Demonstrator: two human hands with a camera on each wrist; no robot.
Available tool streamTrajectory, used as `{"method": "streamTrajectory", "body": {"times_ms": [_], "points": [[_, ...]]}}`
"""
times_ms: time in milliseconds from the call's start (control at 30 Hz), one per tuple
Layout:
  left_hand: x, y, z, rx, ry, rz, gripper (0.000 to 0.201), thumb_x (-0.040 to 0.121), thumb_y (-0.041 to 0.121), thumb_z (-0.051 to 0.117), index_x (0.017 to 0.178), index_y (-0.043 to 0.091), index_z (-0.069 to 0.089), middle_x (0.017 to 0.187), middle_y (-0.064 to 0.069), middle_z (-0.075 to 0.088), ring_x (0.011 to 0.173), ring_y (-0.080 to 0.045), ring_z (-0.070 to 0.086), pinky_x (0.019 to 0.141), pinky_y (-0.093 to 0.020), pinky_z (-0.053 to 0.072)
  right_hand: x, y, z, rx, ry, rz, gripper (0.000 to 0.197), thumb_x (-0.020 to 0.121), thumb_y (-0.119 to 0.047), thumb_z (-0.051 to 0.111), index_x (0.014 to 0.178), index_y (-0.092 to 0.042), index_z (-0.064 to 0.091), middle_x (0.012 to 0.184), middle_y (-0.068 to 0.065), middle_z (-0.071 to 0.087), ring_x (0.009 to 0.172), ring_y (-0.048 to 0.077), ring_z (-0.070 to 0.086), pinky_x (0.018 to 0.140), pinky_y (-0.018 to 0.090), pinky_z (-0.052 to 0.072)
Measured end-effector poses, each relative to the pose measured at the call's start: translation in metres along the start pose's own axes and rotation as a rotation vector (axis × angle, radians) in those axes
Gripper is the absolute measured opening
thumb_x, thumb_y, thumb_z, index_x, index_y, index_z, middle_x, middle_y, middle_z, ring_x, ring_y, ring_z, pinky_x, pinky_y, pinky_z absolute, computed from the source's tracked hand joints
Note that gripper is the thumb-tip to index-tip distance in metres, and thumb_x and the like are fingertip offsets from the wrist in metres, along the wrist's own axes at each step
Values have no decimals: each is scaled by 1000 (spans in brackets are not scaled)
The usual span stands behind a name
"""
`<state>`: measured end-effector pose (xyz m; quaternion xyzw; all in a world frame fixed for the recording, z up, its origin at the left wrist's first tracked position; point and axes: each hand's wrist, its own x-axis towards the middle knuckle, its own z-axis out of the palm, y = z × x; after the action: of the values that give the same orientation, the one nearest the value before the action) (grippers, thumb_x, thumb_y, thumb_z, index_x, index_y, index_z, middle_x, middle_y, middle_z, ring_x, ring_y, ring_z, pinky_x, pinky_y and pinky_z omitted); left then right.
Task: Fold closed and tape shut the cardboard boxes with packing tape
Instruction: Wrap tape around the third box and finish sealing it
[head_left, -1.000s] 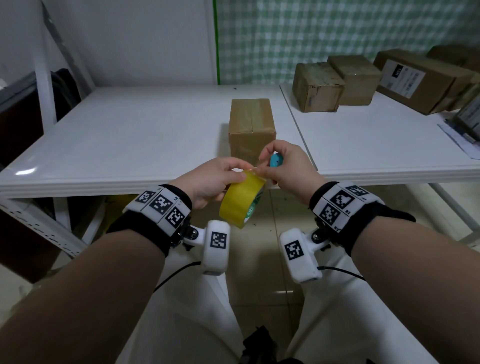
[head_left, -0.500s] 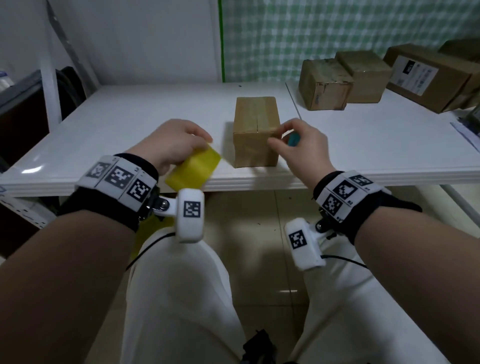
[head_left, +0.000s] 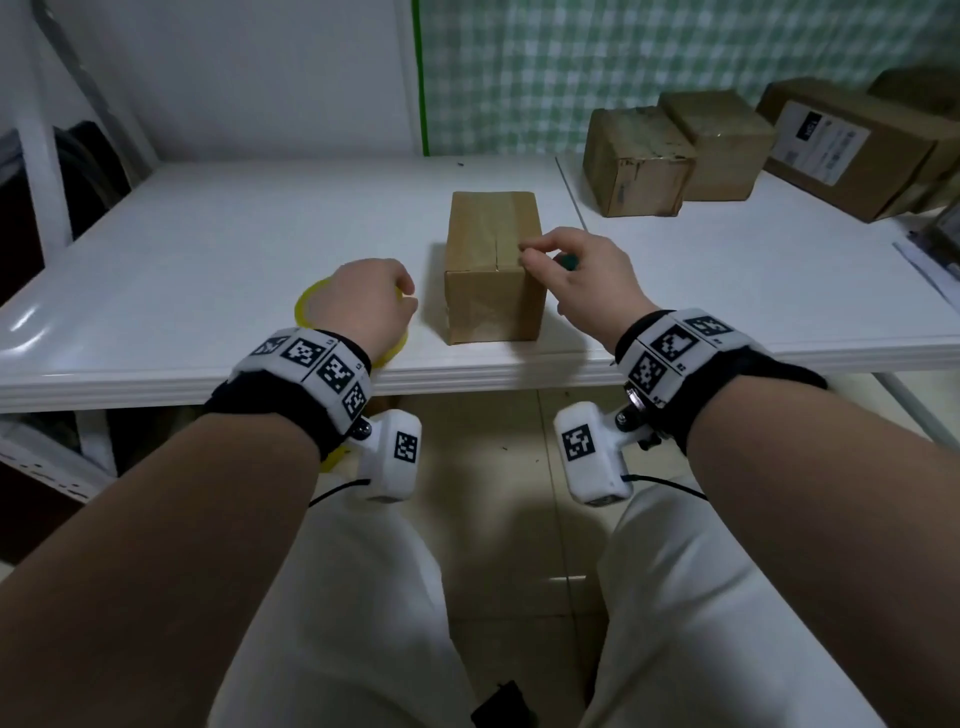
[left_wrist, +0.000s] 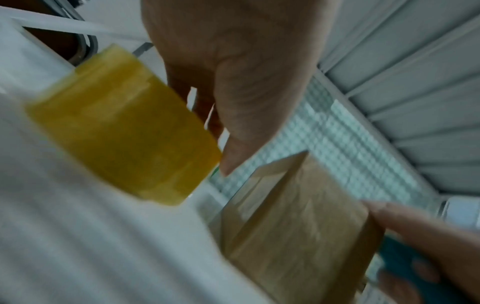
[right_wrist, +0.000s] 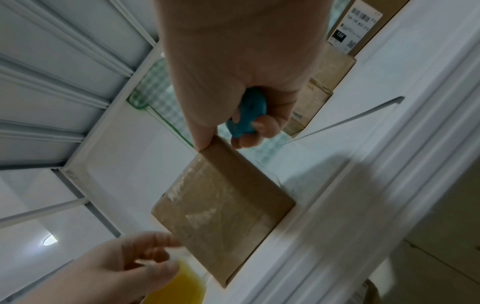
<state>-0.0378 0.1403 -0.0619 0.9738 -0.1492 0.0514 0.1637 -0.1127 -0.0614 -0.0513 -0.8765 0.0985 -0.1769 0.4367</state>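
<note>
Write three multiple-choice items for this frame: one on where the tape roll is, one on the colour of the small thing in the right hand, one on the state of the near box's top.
1. Where is the tape roll?
A. On the table, left of the near box, under the left hand
B. On top of the near box
C. Among the boxes at the far right

2. What colour is the small tool in the right hand?
A. Red
B. Blue-green
C. White

3. How is the near box's top?
A. Flaps standing open
B. Flaps folded shut, glossy tape over them
C. Top cut away

Answers:
1 A: the head view shows the yellow ring flat on the table beside the box, with the left hand over it.
2 B: the right wrist view shows it teal within curled fingers.
3 B: the head view shows the flaps meeting at a centre seam under shiny film.
</note>
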Motion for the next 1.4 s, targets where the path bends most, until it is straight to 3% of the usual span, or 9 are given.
{"method": "streamTrajectory", "body": {"times_ms": [133,233,333,467,933,1000,1167,1267,1400], "points": [[4,9,-21,-175,-66,89,67,75,20,71,134,33,45,134,-9,36,128,-28,33,106,-40,35,2,4,0,118,-43,12,20,93,-31,56,106,-19,66,82,-17,55,64,7,49,58,21,45],[6,26,-29,-310,-257,226,88,68,39,81,143,34,34,144,-3,29,132,-19,31,108,-29,26,2,7,0,206,-67,38,16,93,-28,57,103,-18,65,80,-12,56,61,11,48,41,12,36],[11,38,-13,-300,-166,248,77,75,57,66,142,29,41,150,1,29,137,-15,28,107,-23,18,3,8,1,254,-80,46,10,92,-27,58,98,-21,64,77,-6,55,59,13,48,42,12,36],[12,36,6,-320,1,252,72,74,59,66,137,30,48,152,3,32,138,-15,30,113,-27,18,3,10,1,312,-98,49,6,93,-25,58,96,-22,63,78,-2,54,58,13,48,44,13,36],[6,33,10,78,96,328,100,54,58,81,139,28,37,149,6,37,132,-26,30,103,-44,30,1,11,5,372,-96,36,4,94,-25,56,93,-25,60,81,-3,53,63,12,48,44,13,37],[7,33,3,165,68,370,99,54,65,76,137,26,38,143,3,45,128,-27,34,100,-44,33,1,10,3,354,-97,32,6,94,-24,56,97,-21,61,80,-4,53,61,11,47,43,13,37],[10,51,-11,183,80,310,84,64,86,32,110,21,59,105,-2,63,108,-27,42,83,-39,34,1,9,3,321,-102,21,13,94,-23,56,103,-16,62,81,-8,54,61,9,47,42,12,36],[8,61,2,159,180,276,73,71,83,33,94,17,53,99,-4,61,100,-28,44,78,-39,31,1,10,2,334,-104,25,12,95,-23,55,102,-16,62,82,-6,55,61,10,48,42,12,36],[5,61,19,251,242,265,79,68,81,45,107,12,53,109,-6,59,105,-30,45,93,-44,30,1,14,1,352,-120,18,12,95,-23,55,103,-17,61,79,-2,53,59,10,47,43,13,37]]}}
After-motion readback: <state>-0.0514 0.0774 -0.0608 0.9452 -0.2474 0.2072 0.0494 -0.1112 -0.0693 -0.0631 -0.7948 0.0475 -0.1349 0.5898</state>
